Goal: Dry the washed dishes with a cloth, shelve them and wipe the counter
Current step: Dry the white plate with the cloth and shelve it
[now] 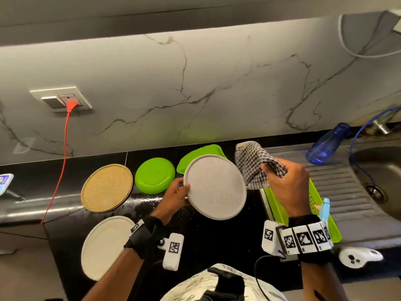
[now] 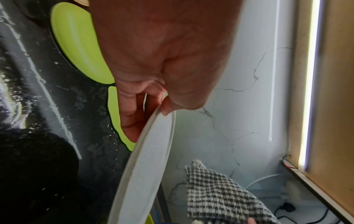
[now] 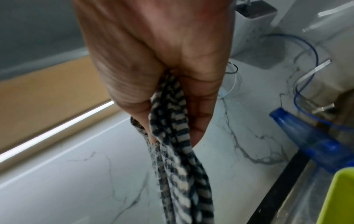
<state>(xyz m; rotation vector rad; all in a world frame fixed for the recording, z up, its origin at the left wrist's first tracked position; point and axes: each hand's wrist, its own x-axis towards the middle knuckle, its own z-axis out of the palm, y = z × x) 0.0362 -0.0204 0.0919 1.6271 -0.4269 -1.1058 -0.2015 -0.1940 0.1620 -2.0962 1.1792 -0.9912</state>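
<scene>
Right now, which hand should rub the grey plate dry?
The right hand, probably: it already grips the checked cloth right beside the grey plate. The left hand is busy pinching that plate's rim.

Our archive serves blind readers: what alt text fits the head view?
A left hand holds a speckled grey plate by its rim while the right hand grips a checked cloth beside it, above a black counter with other plates.

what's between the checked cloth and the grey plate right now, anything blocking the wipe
Nothing visible. The right hand grips the checked cloth just right of the grey plate, which the left hand holds tilted above the counter; only open air separates them.
</scene>
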